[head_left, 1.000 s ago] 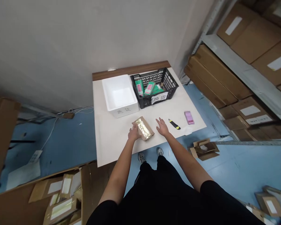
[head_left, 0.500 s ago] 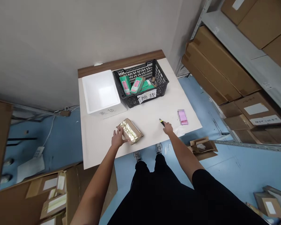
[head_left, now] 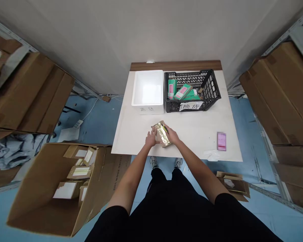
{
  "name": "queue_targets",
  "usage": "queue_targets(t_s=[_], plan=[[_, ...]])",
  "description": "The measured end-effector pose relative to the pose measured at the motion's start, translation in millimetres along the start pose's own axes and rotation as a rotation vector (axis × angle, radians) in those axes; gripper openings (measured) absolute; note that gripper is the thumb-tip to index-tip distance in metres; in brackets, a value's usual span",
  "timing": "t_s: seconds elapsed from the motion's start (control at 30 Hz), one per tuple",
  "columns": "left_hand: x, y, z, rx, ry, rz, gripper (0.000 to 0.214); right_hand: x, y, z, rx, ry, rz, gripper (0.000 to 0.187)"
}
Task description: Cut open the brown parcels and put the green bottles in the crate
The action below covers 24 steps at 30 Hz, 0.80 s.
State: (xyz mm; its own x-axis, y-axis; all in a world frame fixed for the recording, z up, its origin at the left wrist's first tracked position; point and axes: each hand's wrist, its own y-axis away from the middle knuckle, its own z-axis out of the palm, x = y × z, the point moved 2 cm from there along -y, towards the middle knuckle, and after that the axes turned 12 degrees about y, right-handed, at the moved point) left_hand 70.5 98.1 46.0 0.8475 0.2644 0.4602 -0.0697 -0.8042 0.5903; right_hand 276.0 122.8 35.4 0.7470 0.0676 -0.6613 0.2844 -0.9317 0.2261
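Parcel (head_left: 161, 135) seemingly between both hands (head_left: 150, 138)

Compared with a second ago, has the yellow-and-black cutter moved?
Yes: the cutter has moved left across the table, away from the pink item to the parcel, in the right hand.

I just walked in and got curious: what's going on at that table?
A person stands at a table, the left hand resting on a brown package. The right hand holds a cutter at the package; whether its blade touches is too small to tell. Beyond, a white bin stands beside a black crate holding green boxes.
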Motion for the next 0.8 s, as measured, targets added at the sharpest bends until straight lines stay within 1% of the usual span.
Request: queue_targets(t_s=[0.07, 0.1, 0.17, 0.27, 0.43, 0.57, 0.67, 0.73, 0.8], plan=[[-0.4, -0.2, 3.7, 0.005, 0.051, 0.010, 0.131, -24.7, -13.8, 10.4, -0.051, 0.056, 0.028, 0.066], [-0.7, -0.7, 5.2, 0.008, 0.073, 0.017, 0.131, -31.5, -18.3, 14.0, -0.068, 0.087, 0.060, 0.065], [-1.6, -2.3, 7.6, 0.017, 0.112, 0.032, 0.129, -37.2, -22.4, 18.0, -0.083, 0.146, 0.121, 0.065], [-3.6, -5.1, 10.9, 0.021, 0.160, 0.043, 0.128, -37.5, -21.1, 18.8, -0.102, 0.229, 0.164, 0.067], [-5.5, -6.7, 14.1, 0.019, 0.188, 0.073, 0.126, -41.8, -20.2, 15.4, -0.177, 0.352, 0.194, 0.075], [-4.5, -5.3, 12.9, 0.018, 0.213, 0.091, 0.125, -44.9, -20.7, 11.7, -0.212, 0.398, 0.223, 0.083], [-4.1, -3.6, 11.1, 0.013, 0.210, 0.093, 0.122, -43.9, -12.8, 8.7, -0.247, 0.406, 0.264, 0.086], [-4.1, -2.3, 10.0, 0.010, 0.188, 0.101, 0.120, -42.7, -2.3, 6.2, -0.281, 0.421, 0.288, 0.084], [-4.1, -1.0, 9.1, 0.014, 0.179, 0.107, 0.121, -40.8, 11.9, 2.9, -0.312, 0.427, 0.308, 0.074]])
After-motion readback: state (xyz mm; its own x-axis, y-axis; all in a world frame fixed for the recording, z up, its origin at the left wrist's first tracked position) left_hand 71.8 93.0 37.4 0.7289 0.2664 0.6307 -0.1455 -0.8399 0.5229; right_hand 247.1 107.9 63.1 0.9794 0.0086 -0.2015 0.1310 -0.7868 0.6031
